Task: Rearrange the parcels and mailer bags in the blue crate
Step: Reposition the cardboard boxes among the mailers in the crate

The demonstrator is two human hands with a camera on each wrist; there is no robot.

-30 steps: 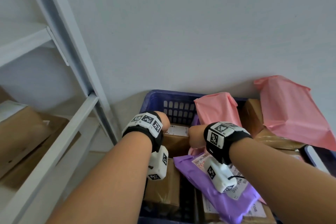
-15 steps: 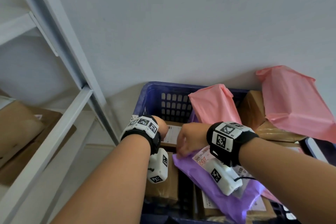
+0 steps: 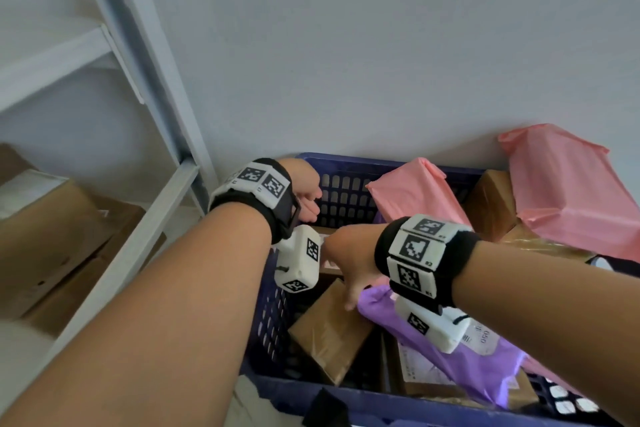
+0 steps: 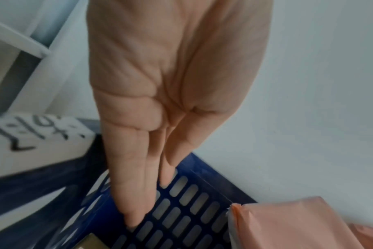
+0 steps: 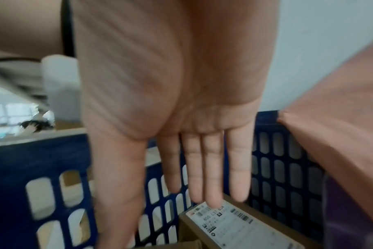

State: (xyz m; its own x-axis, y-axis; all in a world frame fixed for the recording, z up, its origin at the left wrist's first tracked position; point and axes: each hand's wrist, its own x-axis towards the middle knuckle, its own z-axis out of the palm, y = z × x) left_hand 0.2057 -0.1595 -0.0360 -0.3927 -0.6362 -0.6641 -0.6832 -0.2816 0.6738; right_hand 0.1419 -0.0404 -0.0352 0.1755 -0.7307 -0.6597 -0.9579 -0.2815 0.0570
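Note:
The blue crate [image 3: 349, 166] holds brown boxes and mailer bags. My left hand [image 3: 306, 198] hangs over its far left corner, fingers [image 4: 136, 193] straight and pointing down along the slotted wall [image 4: 181, 219], holding nothing. My right hand [image 3: 346, 270] is inside the crate, fingers [image 5: 211, 176] straight above a labelled brown box [image 5: 234, 225]; its thumb is close to a tilted brown box [image 3: 332, 329] at the front left. A purple mailer bag [image 3: 460, 357] lies under my right wrist. A pink mailer bag [image 3: 415, 198] leans at the back.
A second pink bag [image 3: 568, 191] lies on a brown box [image 3: 491, 204] at the crate's right end. A white metal shelf frame [image 3: 162, 211] stands at the left, with cardboard boxes [image 3: 52, 246] behind it. A grey wall rises right behind the crate.
My left hand has risen from the labelled box to the crate's far left corner. My right hand has let go of the purple bag's edge and straightened its fingers.

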